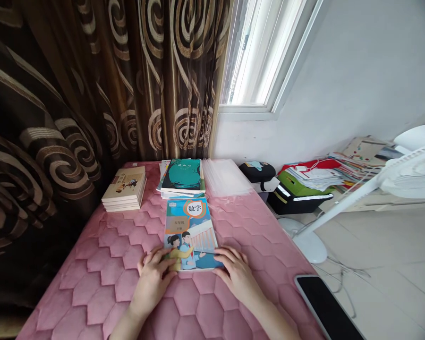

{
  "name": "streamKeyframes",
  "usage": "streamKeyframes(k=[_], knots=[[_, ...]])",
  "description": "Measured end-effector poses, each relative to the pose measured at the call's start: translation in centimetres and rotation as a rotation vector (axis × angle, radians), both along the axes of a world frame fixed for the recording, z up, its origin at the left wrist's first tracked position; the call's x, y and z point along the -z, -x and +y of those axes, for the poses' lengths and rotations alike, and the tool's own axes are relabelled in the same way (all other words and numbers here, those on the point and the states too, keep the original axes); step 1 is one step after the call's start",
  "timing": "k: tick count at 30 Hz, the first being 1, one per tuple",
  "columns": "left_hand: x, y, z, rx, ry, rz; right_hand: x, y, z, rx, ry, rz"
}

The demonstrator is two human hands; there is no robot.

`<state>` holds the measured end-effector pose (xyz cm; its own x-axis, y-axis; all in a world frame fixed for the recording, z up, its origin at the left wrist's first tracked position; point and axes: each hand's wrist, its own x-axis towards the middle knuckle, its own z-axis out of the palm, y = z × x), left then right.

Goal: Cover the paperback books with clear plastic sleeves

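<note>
A blue mathematics textbook (191, 236) lies face up on the pink quilted cover (205, 302). My left hand (155, 271) grips its lower left corner, fingers over the cover and thumb along the near edge. At the lower right corner, my right hand (235, 269) grips in the same way, its fingers resting on the cover. Just beyond the textbook's top edge stands a stack of books with a teal book (182, 174) uppermost. To the left sits a neat stack of beige books (123, 186).
Clear plastic sleeves (226, 177) lie at the back right, with a black case (258, 171) beside them. A phone (326, 307) rests at the right edge. A white fan (340, 203) and a dark bin (297, 200) are on the floor; a patterned curtain (156, 85) hangs left.
</note>
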<state>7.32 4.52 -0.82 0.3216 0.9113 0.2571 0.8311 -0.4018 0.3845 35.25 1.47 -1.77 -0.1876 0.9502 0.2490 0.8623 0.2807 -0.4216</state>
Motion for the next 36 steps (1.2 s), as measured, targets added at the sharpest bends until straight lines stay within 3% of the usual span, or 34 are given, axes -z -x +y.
streamKeyframes(k=[6, 15, 19, 25, 30, 36], knots=[[0.3, 3.0, 0.6, -0.035, 0.069, 0.001, 0.8, -2.3, 0.0, -0.050, 0.012, 0.102], [-0.2, 2.3, -0.1, -0.074, 0.097, -0.010, -0.1, -1.8, 0.3, -0.039, -0.029, 0.225], [-0.7, 0.2, -0.1, -0.190, 0.182, -0.019, -0.6, -0.9, 3.7, 0.066, 0.006, 0.221], [-0.8, -3.0, 2.0, -0.345, 0.252, 0.033, -1.6, 1.3, 10.9, 0.251, 0.061, -0.059], [-0.6, -3.6, 2.2, -0.318, 0.358, -0.179, -2.9, 1.7, 15.2, 0.189, 0.096, -0.128], [0.1, -1.8, -0.2, -0.280, 0.386, -0.153, -3.6, 2.2, 17.6, 0.030, 0.159, -0.144]])
